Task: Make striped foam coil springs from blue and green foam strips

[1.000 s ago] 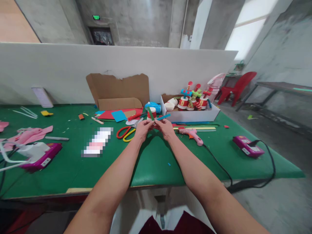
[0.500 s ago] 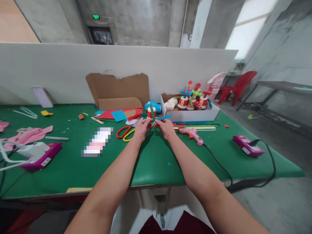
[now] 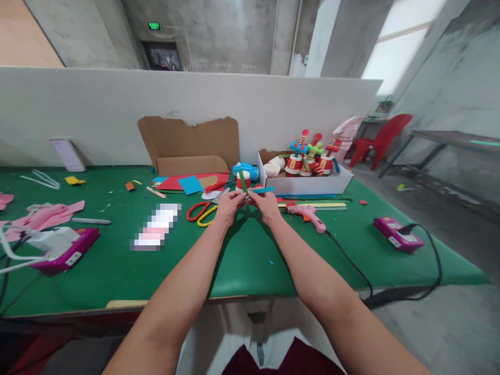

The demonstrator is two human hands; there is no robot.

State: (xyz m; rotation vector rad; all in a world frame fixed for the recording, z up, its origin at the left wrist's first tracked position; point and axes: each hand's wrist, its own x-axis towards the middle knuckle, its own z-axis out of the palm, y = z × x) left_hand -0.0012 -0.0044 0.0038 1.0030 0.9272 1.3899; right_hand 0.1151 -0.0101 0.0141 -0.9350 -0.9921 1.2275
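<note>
Above the green table, my left hand [image 3: 230,204] and my right hand [image 3: 266,204] meet fingertip to fingertip, both closed in a pinch. Between them two paper strips cross: a green strip [image 3: 242,180] points up and away, and a blue strip [image 3: 263,190] sticks out to the right over my right hand. The fingers hide the spot where the strips join. Just behind stands a red and white paper cup [image 3: 241,180]. Scissors with red and yellow handles [image 3: 200,212] lie left of my left hand. A pink glue gun [image 3: 310,216] rests right of my right hand.
A white box [image 3: 308,185] at the back right holds paper-cup figures [image 3: 299,159]. Coloured paper sheets [image 3: 172,183] lie before a cardboard piece [image 3: 195,140]. Purple power strips [image 3: 398,234] sit at both sides, with a black cable along the right. A phone [image 3: 67,155] leans on the partition.
The green strip's upper end has tipped slightly left. The blue strip's free end has drawn in a little towards the left. Both hands stay almost in place.
</note>
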